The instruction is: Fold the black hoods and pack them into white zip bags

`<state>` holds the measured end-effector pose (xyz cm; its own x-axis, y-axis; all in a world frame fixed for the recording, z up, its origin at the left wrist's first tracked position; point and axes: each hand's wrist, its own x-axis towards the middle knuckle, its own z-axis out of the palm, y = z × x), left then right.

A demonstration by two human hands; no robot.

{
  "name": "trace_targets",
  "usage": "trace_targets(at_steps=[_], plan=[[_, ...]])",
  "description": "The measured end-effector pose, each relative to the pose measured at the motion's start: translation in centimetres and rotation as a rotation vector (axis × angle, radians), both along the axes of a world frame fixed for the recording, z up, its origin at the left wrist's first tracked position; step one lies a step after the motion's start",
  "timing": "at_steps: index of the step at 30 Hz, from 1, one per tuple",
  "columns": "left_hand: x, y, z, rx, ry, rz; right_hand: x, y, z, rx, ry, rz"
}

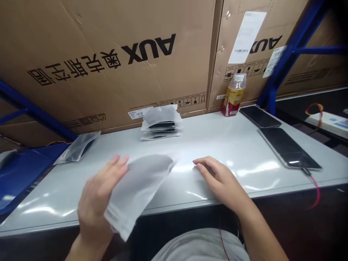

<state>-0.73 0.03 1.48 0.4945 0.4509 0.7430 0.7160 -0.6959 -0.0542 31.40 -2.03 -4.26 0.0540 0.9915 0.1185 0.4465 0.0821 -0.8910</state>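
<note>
My left hand (99,197) is closed on a frosted plastic pouch (138,190) with something grey inside, holding it tilted above the near edge of the white table (233,145). My right hand (216,177) rests on the table just right of the pouch, fingers bent and apart, holding nothing. A stack of similar pouches (161,123) with dark contents sits at the back of the table. One more pouch (78,146) lies at the table's left edge.
Big AUX cardboard boxes (114,61) stand behind the table. A drink bottle (234,95) stands at the back right beside two dark phones (288,146), one with a red cable. A blue rack post (285,54) rises at the right.
</note>
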Motion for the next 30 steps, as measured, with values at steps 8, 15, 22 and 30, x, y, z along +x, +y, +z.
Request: trace_targets(at_steps=[8, 15, 22, 30], plan=[[8.6, 18.5, 4.5, -0.136, 0.240, 0.209, 0.0, -0.3, -0.1, 0.031, -0.083, 0.079], [8.5, 19.0, 1.3, -0.319, 0.343, 0.096, 0.3, -0.6, 0.0, 0.074, -0.102, 0.111], [5.6, 2.8, -2.8, -0.657, 0.482, 0.007, -1.9, -0.4, -0.6, 0.183, -0.406, 0.176], [5.4, 0.7, -6.0, -0.612, 0.387, 0.109, -6.7, -0.2, -0.2, 0.135, -0.690, 0.292]])
